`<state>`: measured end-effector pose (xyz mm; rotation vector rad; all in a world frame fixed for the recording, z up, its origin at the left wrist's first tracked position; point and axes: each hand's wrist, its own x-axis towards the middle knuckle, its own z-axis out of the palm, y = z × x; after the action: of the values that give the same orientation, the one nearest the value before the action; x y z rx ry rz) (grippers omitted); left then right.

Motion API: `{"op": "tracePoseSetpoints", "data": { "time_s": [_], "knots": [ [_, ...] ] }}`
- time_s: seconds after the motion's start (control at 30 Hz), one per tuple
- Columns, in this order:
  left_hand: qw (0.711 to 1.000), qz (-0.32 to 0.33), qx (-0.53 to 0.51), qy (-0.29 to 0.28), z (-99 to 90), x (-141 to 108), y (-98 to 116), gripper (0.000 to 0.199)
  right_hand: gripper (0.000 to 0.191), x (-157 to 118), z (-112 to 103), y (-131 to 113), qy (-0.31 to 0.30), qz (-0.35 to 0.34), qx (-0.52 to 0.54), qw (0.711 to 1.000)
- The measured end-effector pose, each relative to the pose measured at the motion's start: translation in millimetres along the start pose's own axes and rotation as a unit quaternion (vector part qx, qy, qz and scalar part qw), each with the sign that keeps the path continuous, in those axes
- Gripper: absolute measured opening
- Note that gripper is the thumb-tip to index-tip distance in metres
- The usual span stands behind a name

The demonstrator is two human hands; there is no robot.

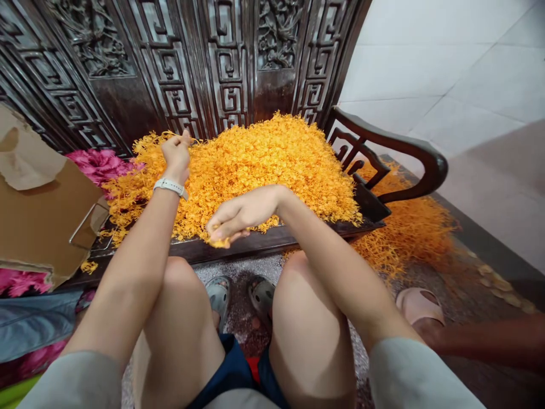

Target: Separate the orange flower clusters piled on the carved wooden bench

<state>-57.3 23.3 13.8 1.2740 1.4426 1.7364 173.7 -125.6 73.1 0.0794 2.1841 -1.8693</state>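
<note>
Flowers (272, 170), loads of orange ones, heaped on a dark wooden bench (196, 250). Left hand (176, 154) pinches an orange strand (194, 140) over the pile's left side; right hand (242, 213) has fingers closed on a small orange bit (220, 243) by the front edge. Cardboard (46, 216) and pink flowers (100, 165) sit further left.

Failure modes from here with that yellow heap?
1. The orange-yellow heap of frilly, plastic-looking pieces lies close to the dark carved wooden bench's front edge; an arm brush might spill some.
2. The right hand pinches a small yellow frilly piece near that edge; a slip could drop it.
</note>
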Motion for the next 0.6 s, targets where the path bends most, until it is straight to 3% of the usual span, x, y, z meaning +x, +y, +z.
{"op": "tracePoseSetpoints", "data": {
  "time_s": [0.07, 0.1, 0.2, 0.27, 0.33, 0.43, 0.53, 0.6],
  "knots": [
    [1.000, -0.009, -0.006, 0.023, 1.6, -9.5, 7.3, 0.063, 0.048, -19.7, -10.3, -2.8, 0.140, -0.084, 0.017, 0.986],
    [1.000, -0.015, -0.012, 0.005, 4.3, -14.5, 12.6, 0.064, 0.050, -30.2, -19.0, 0.0, 0.239, -0.131, 0.042, 0.961],
    [0.996, -0.007, -0.034, -0.081, 14.2, -27.6, 32.5, 0.063, 0.062, -50.6, -46.8, 21.2, 0.523, -0.214, 0.150, 0.811],
    [0.993, -0.006, -0.047, -0.112, 19.4, -34.5, 45.5, 0.061, 0.069, -51.1, -58.2, 38.1, 0.626, -0.182, 0.188, 0.735],
    [0.988, -0.018, -0.065, -0.137, 23.8, -40.8, 54.8, 0.058, 0.070, -43.8, -61.9, 50.9, 0.677, -0.124, 0.177, 0.703],
    [0.976, -0.049, -0.093, -0.189, 32.1, -50.7, 59.7, 0.052, 0.061, -28.8, -61.4, 60.2, 0.696, -0.066, 0.081, 0.711],
    [0.956, -0.075, -0.121, -0.257, 42.9, -62.4, 57.8, 0.047, 0.054, -19.0, -65.3, 65.9, 0.694, -0.074, -0.033, 0.715],
    [0.946, -0.080, -0.123, -0.289, 49.7, -70.1, 56.1, 0.045, 0.037, -17.8, -71.3, 71.6, 0.700, -0.088, -0.094, 0.702]
  ]
}}
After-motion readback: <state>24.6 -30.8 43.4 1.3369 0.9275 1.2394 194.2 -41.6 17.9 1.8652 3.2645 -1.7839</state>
